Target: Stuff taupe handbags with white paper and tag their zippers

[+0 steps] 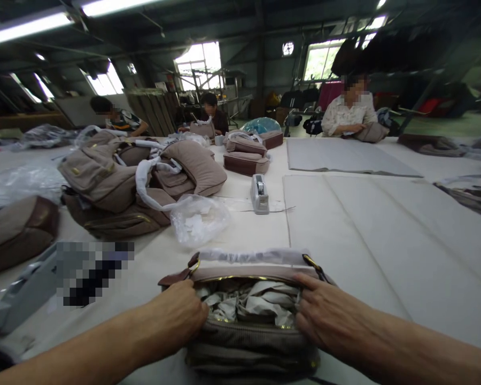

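On the white table point(260, 231), unzipped bag point(250, 342), left hand point(180, 306) and right hand point(324, 309) gripping its sides

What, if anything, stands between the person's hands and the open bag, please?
Nothing visible does: the left hand and right hand are both on the bag, at opposite ends of its opening, with crumpled paper inside.

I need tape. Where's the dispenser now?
In the head view, the tape dispenser sits on the table, slightly right of centre, between the open bag and stacked bags.
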{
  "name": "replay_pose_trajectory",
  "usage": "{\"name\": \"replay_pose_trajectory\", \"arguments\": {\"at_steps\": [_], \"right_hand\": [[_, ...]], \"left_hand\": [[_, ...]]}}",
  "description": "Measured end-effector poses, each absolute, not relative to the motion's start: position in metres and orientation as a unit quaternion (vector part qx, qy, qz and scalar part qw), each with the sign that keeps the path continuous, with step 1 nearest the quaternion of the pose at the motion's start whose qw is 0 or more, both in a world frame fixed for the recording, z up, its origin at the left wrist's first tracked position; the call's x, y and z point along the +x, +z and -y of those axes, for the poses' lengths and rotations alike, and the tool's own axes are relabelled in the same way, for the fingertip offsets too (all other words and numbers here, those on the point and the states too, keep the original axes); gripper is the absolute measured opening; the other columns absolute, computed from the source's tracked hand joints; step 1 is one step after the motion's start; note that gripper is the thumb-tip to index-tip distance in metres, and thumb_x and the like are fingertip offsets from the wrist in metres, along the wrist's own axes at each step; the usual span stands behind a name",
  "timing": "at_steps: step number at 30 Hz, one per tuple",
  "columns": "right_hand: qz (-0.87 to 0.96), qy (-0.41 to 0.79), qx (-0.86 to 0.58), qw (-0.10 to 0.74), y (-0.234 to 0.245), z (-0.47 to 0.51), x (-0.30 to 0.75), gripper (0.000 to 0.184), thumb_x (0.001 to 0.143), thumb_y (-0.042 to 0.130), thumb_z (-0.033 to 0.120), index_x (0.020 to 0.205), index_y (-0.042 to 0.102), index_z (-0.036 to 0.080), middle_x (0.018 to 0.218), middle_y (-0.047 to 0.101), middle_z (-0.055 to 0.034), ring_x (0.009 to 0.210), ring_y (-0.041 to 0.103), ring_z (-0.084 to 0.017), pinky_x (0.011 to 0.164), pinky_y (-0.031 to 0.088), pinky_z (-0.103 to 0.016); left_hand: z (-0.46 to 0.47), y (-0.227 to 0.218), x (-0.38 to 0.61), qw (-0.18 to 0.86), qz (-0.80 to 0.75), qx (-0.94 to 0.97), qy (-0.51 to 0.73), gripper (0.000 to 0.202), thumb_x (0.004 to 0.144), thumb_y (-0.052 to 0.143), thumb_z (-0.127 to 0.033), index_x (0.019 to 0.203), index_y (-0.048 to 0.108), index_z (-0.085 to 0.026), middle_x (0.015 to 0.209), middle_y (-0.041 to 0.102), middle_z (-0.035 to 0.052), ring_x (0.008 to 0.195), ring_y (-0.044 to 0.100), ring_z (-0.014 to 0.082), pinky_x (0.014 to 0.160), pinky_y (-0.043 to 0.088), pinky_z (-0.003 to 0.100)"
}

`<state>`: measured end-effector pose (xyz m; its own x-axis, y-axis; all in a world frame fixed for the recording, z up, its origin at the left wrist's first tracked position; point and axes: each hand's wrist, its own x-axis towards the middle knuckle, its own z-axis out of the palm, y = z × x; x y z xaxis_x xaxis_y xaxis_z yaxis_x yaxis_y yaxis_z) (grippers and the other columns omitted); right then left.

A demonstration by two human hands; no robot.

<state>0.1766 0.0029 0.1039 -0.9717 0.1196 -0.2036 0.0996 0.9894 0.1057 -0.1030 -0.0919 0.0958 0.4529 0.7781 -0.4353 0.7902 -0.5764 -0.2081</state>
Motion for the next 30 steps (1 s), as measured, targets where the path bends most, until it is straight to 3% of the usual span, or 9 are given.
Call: {"name": "replay_pose_trajectory", "arguments": {"at_steps": [2, 4, 6, 9, 11, 16, 21, 25, 30], "right_hand": [[-0.982, 0.038, 0.059, 0.178, 0.107, -0.004, 0.17, 0.014, 0.068, 0.062, 0.008, 0.06, 0.057, 0.019, 0.052, 0.059, 0.0015, 0.048, 0.052, -0.015, 0.096, 0.041, -0.041], [-0.988, -0.028, 0.045, 0.147, 0.118, -0.012, 0.171, 0.013, 0.072, 0.064, 0.015, 0.062, 0.056, 0.019, 0.055, 0.06, 0.0025, 0.054, 0.056, -0.015, 0.1, 0.039, -0.043], [-0.994, -0.099, 0.047, 0.004, 0.129, -0.021, 0.185, 0.005, 0.079, 0.063, 0.026, 0.079, 0.06, 0.021, 0.079, 0.068, -0.0003, 0.077, 0.063, -0.017, 0.105, 0.035, -0.043], [-0.936, -0.089, 0.198, -0.276, 0.128, -0.029, 0.216, 0.028, 0.083, 0.06, 0.034, 0.108, 0.056, 0.024, 0.114, 0.063, -0.0064, 0.106, 0.059, -0.02, 0.098, 0.044, -0.036], [-0.875, -0.083, 0.323, -0.351, 0.111, -0.028, 0.232, 0.042, 0.083, 0.058, 0.041, 0.121, 0.052, 0.023, 0.119, 0.061, -0.0092, 0.106, 0.06, -0.022, 0.088, 0.051, -0.034], [-0.846, -0.261, 0.352, -0.304, 0.07, -0.011, 0.228, 0.033, 0.085, 0.054, 0.043, 0.11, 0.062, 0.022, 0.114, 0.065, -0.008, 0.103, 0.063, -0.022, 0.086, 0.052, -0.029], [-0.727, -0.416, 0.374, -0.398, 0.053, -0.006, 0.208, 0.028, 0.086, 0.051, 0.04, 0.106, 0.059, 0.021, 0.104, 0.066, -0.0069, 0.099, 0.063, -0.022, 0.084, 0.052, -0.028], [-0.666, -0.463, 0.362, -0.459, 0.042, 0.0, 0.202, 0.032, 0.086, 0.051, 0.041, 0.109, 0.058, 0.019, 0.111, 0.063, -0.0103, 0.105, 0.059, -0.025, 0.09, 0.049, -0.032], [-0.606, -0.488, 0.399, -0.486, 0.043, 0.017, 0.195, 0.029, 0.089, 0.048, 0.04, 0.11, 0.054, 0.02, 0.111, 0.061, -0.0092, 0.107, 0.058, -0.024, 0.094, 0.046, -0.036]], "left_hand": [[0.084, 0.114, -0.093, 0.046, -0.505, 0.794, -0.334, 0.012, 0.074, 0.055, -0.012, 0.072, 0.067, -0.013, 0.056, 0.065, 0.0123, 0.047, 0.061, 0.0306, 0.045, 0.047, 0.04], [0.079, 0.135, -0.088, 0.086, -0.535, 0.763, -0.352, 0.014, 0.074, 0.056, -0.017, 0.081, 0.068, -0.012, 0.067, 0.068, 0.0147, 0.058, 0.064, 0.0344, 0.049, 0.049, 0.044], [0.079, 0.149, -0.087, 0.115, -0.555, 0.782, -0.261, 0.02, 0.076, 0.059, -0.026, 0.091, 0.064, -0.014, 0.084, 0.068, 0.0134, 0.073, 0.065, 0.0325, 0.062, 0.052, 0.045], [0.083, 0.14, -0.076, 0.137, -0.563, 0.814, -0.044, 0.016, 0.083, 0.054, -0.029, 0.095, 0.058, -0.018, 0.1, 0.062, 0.007, 0.089, 0.059, 0.0233, 0.078, 0.05, 0.038], [0.079, 0.118, -0.058, 0.165, -0.542, 0.823, 0.049, 0.014, 0.087, 0.05, -0.026, 0.097, 0.056, -0.019, 0.102, 0.06, 0.0041, 0.092, 0.056, 0.0191, 0.081, 0.048, 0.031], [0.044, 0.071, -0.019, 0.116, -0.459, 0.88, 0.032, 0.016, 0.086, 0.052, -0.024, 0.1, 0.057, -0.02, 0.101, 0.061, 0.0036, 0.092, 0.056, 0.0214, 0.075, 0.049, 0.032], [0.041, 0.087, -0.014, 0.149, -0.49, 0.85, 0.122, 0.022, 0.072, 0.059, -0.02, 0.094, 0.06, -0.017, 0.097, 0.061, 0.0061, 0.094, 0.054, 0.023, 0.08, 0.044, 0.035], [0.05, 0.104, 0.005, 0.337, -0.496, 0.729, 0.329, 0.008, 0.077, 0.048, -0.015, 0.079, 0.056, -0.015, 0.08, 0.057, 0.0014, 0.078, 0.052, 0.0142, 0.074, 0.04, 0.024], [0.036, 0.09, 0.023, 0.609, -0.371, 0.598, 0.366, 0.01, 0.078, 0.046, -0.015, 0.068, 0.048, -0.016, 0.062, 0.038, -0.0049, 0.056, 0.035, 0.0072, 0.054, 0.029, 0.02]]}}
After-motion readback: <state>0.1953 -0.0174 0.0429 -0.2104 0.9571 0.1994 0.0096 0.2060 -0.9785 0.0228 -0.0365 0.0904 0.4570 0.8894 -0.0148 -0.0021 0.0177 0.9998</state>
